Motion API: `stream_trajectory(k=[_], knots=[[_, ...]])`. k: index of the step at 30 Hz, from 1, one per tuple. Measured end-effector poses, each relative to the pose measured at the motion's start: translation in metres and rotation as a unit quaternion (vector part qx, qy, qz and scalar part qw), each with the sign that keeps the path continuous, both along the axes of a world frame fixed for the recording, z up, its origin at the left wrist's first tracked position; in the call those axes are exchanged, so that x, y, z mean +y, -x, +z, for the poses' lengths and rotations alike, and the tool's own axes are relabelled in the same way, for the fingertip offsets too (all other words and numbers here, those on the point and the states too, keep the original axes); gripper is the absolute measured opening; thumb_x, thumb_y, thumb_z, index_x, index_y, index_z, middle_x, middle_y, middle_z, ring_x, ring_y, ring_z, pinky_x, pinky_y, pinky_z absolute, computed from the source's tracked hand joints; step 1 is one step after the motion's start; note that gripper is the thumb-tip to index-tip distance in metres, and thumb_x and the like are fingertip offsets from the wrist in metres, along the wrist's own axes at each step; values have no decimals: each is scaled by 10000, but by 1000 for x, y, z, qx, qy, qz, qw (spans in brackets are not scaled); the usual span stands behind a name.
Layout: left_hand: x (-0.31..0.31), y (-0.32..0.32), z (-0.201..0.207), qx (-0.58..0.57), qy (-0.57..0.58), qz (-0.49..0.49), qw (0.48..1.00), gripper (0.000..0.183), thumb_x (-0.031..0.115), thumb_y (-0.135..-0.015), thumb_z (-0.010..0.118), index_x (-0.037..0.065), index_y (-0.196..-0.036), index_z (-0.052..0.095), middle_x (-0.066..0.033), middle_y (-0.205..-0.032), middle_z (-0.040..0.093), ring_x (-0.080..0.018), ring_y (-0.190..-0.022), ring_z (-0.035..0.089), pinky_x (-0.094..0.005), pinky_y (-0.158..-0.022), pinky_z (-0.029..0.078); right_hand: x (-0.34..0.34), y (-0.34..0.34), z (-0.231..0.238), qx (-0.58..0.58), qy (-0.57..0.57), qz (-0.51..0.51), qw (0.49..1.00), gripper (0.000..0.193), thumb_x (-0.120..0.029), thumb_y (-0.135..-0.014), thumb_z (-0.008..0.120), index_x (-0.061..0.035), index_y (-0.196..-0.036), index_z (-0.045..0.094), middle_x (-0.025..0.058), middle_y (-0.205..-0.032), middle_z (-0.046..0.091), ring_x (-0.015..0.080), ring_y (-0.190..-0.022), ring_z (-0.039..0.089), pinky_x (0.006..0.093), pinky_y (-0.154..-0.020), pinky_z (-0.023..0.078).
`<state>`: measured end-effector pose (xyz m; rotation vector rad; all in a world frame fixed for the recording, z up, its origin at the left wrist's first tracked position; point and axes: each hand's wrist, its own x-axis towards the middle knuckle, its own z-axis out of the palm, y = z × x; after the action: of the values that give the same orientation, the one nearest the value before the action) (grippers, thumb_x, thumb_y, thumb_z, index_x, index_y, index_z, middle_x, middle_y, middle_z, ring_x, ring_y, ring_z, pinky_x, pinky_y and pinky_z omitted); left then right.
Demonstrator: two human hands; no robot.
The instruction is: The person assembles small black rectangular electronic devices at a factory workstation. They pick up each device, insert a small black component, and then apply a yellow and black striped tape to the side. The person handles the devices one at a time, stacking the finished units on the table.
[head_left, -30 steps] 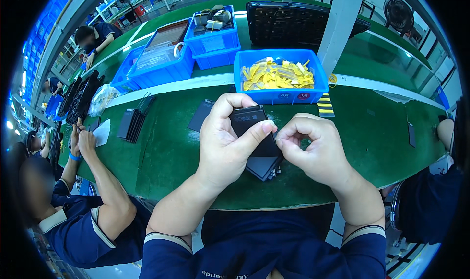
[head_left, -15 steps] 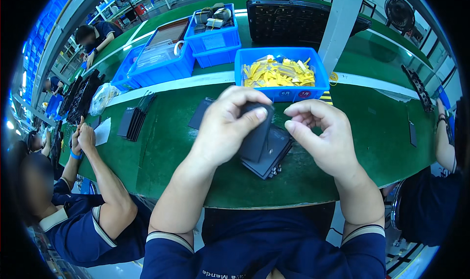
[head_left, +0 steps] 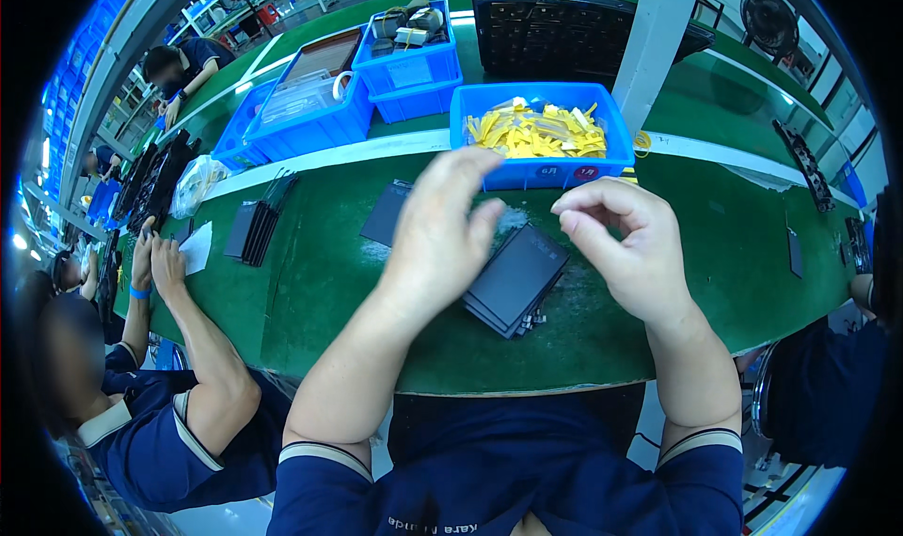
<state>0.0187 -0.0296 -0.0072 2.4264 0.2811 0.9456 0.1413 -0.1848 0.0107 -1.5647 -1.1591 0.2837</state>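
A stack of flat dark rectangular packs (head_left: 515,275) lies on the green tabletop between my forearms, with small connectors sticking out at its lower right edge. My left hand (head_left: 440,230) hovers above and left of the stack, its thumb and fingers apart with nothing in them. To the right of the stack, my right hand (head_left: 628,244) is raised with thumb and forefinger pinched together. Anything between those fingertips is too small to make out. Another dark flat pack (head_left: 384,218) lies partly behind my left hand.
Just beyond my hands stands a blue bin (head_left: 470,165) of yellow strips. More blue bins (head_left: 324,127) are at the back left. A row of dark packs (head_left: 250,233) lies leftward, near a co-worker's hands (head_left: 160,259). A metal post (head_left: 656,52) rises behind; a dark strip (head_left: 795,254) lies right.
My left hand has let go of the dark pack it held over the stack and moved slightly left. The stack's top now shows. My right thumb and forefinger have come together.
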Motion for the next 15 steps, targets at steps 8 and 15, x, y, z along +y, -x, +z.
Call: stream_trajectory(k=[8, 15], knots=[[69, 22, -8, 281, -63, 237, 928, 482, 190, -697, 754, -13, -1104, 594, -172, -1060, 630, -312, -995, 603, -402, -877, 465, -1, -8, -3, -239, 53, 169, 955, 374, -95, -668, 751, -21, -1018, 643, 109, -1054, 579, 293, -977, 548, 386, -875, 447], [76, 15, -8, 415, -42, 251, 873, 629, 286, -615, 808, -44, -1105, 593, -218, -1051, 628, -343, -1013, 595, -397, -878, 465, 1, -6, -6, -247, 57, 159, 954, 362, -106, -671, 747, -7, -1002, 640, 109, -1052, 581, 298, -987, 549, 382, -881, 447]])
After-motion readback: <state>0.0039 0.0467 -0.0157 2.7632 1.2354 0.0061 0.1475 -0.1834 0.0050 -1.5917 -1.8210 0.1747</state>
